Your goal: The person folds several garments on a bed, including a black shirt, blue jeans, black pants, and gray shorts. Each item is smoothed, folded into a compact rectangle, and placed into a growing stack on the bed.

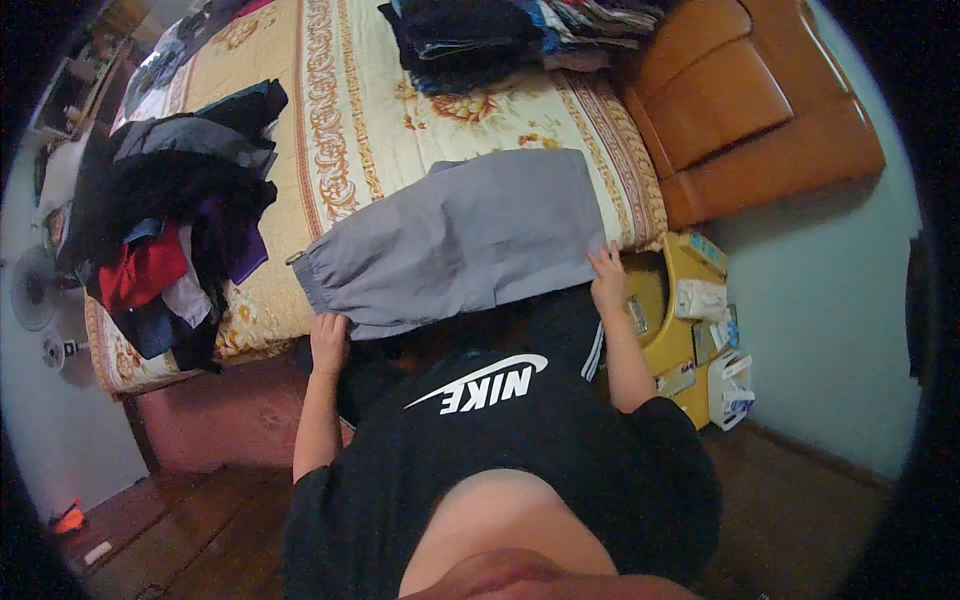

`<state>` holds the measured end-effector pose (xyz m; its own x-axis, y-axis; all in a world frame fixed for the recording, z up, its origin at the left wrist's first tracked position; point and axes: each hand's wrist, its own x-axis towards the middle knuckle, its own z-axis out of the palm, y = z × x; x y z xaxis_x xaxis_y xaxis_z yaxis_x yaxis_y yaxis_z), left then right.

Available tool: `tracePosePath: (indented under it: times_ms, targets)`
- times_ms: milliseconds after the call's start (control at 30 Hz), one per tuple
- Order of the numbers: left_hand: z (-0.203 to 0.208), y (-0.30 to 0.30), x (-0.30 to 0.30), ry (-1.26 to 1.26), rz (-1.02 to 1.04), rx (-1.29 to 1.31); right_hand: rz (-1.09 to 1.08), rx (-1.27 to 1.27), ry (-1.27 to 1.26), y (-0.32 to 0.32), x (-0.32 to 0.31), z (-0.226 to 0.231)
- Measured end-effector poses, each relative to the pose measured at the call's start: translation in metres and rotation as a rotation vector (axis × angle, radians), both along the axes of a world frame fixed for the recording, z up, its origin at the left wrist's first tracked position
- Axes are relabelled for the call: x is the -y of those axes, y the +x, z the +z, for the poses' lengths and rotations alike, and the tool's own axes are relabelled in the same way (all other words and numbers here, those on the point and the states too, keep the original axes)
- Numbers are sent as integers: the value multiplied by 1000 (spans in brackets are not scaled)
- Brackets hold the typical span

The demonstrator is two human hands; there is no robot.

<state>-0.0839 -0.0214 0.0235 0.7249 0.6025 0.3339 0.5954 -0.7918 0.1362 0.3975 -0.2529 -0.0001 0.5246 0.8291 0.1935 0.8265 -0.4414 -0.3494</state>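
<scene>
A pair of grey shorts (470,235) lies folded lengthwise along the near edge of the bed, its gathered elastic waist to the left and its leg hem to the right. My left hand (330,338) is closed on the near corner of the waistband. At the hem's near corner, my right hand (607,280) grips the cloth between thumb and fingers. The fabric is mostly flat, with soft creases around the middle and the waist.
A loose heap of dark, red and purple clothes (170,210) covers the bed's left side. Stacks of folded clothes (470,40) sit at the far side. The wooden headboard (740,110) rises at right, above a yellow cabinet (685,345) with tissues. Fans (38,290) stand at left.
</scene>
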Motion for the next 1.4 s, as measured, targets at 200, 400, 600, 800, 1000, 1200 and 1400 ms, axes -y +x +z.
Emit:
tracePosePath:
  times_ms: [200,400,600,800,1000,1200,1400]
  targets:
    - [16,3,0,-57,-4,-55,-26,22,62,-4,22,-10]
    - [10,-5,-6,-212,119,143,-265,-257,270,7,14,-19]
    - [-16,-2,-70,-996,708,837,-355,-282,81,51,-44,-24]
    - [21,22,-89,-1491,609,761,-324,-378,-264,51,-76,-2]
    - [52,34,-145,-725,381,624,-226,-317,-56,64,-87,8]
    - [142,22,-203,-1008,469,813,-120,-428,205,82,-141,50]
    - [43,-55,-219,-1377,861,644,-63,-705,-57,71,-170,-9]
